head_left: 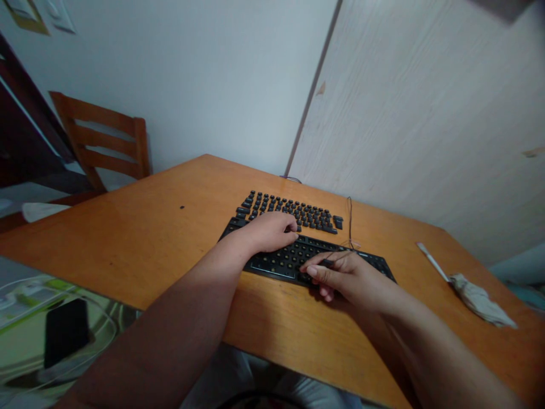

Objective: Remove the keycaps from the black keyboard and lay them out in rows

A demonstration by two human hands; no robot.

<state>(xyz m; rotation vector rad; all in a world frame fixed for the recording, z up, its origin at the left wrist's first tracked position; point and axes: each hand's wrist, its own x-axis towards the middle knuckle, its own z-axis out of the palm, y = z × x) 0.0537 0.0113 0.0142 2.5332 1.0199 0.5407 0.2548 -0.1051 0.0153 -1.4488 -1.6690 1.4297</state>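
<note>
A black keyboard (272, 264) lies across the table, most of its keys bare of caps, with small pale key mounts showing. Behind it, loose black keycaps (315, 216) stand in several rows. My left hand (275, 230) rests over the keyboard's back edge, its fingers curled in beside the nearest keycaps; what they hold, if anything, is hidden. At the keyboard's front edge, right of centre, my right hand (340, 272) is closed with thumb and fingers drawn together. A small black piece that looks like a keycap (327, 263) shows between its fingers.
The keyboard's thin cable (350, 221) runs back from it. To the right lie a slim white stick-like tool (432, 261) and a crumpled pale cloth (481, 301). A wooden chair (106, 142) stands at the far left. A dark phone (66, 332) lies below the table's left edge.
</note>
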